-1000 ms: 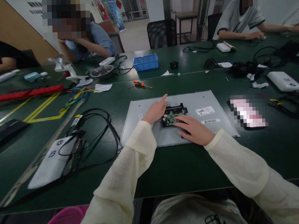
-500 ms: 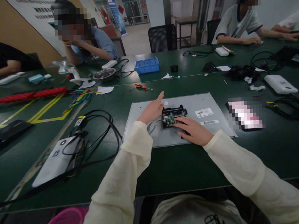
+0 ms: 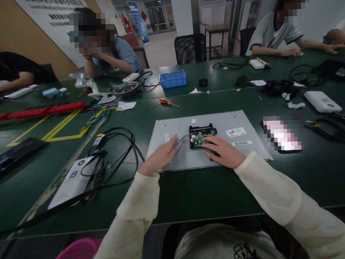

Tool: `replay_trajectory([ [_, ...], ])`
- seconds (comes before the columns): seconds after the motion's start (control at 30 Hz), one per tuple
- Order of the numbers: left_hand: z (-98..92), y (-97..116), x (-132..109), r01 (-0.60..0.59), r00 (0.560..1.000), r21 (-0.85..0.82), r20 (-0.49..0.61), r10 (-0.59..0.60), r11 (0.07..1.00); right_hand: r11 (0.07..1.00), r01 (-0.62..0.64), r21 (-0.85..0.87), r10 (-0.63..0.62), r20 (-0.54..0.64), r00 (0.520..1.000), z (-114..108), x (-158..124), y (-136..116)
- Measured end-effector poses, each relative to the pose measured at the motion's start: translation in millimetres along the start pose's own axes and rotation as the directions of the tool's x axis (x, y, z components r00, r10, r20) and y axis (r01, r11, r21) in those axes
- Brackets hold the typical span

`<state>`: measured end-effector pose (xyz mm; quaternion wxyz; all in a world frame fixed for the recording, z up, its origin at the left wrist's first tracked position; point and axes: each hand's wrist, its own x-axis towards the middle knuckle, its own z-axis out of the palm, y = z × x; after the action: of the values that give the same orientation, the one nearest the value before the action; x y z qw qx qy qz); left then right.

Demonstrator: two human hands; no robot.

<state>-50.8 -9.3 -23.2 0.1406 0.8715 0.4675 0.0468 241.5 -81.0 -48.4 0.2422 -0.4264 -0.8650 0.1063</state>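
A flat grey metal panel (image 3: 176, 127) lies on the dark green table. On it sits a black bracket (image 3: 200, 127) with a green circuit board (image 3: 197, 139) in it. Grey wires (image 3: 182, 139) run from the board's left side. Over the panel's left part, my left hand (image 3: 160, 155) is open, fingers stretched out beside the wires. My right hand (image 3: 225, 152) rests over the right end of the board, its fingers spread and their tips at the board and bracket. Part of the board is hidden under these fingers.
An orange-handled screwdriver (image 3: 165, 101) and a blue bin (image 3: 173, 79) lie beyond the panel. To the right is a phone (image 3: 283, 135); to the left, a white power bank (image 3: 74, 180) with black cables (image 3: 128, 146). Other people sit around the table.
My left hand has moved from the bracket's upper left, back towards me and to the left, to beside the wires. My right hand stays at the board. The view has shifted slightly.
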Motion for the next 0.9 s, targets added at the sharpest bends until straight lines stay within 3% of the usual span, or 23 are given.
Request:
replay_trajectory([
  [0.27,4.9,-5,-7,0.081,0.996,0.026,-0.037,-0.08,0.996,1.0,0.005,0.003,-0.005,0.001,1.0,3,-1,0],
  [0.4,-5.5,9,2,0.005,0.998,0.012,-0.068,-0.005,1.0,1.0,0.006,-0.009,-0.006,-0.004,1.0,5,0,0],
  [0.57,-15.5,39,43,-0.135,0.977,-0.008,-0.169,0.131,0.991,1.0,0.025,0.013,-0.025,-0.011,1.0,5,2,-1],
  [0.63,-13.1,46,65,-0.126,0.976,-0.017,-0.182,0.121,0.992,0.999,0.03,0.017,-0.029,-0.013,0.999,5,3,-2],
  [0.77,-0.6,48,99,-0.054,0.984,0.021,-0.167,0.056,0.998,1.0,0.02,0.01,-0.02,-0.009,1.0,5,4,-3],
  [0.9,12.3,39,113,-0.039,0.993,0.114,-0.11,0.052,0.993,1.0,0.005,-0.003,-0.005,0.001,1.0,5,5,-4],
])
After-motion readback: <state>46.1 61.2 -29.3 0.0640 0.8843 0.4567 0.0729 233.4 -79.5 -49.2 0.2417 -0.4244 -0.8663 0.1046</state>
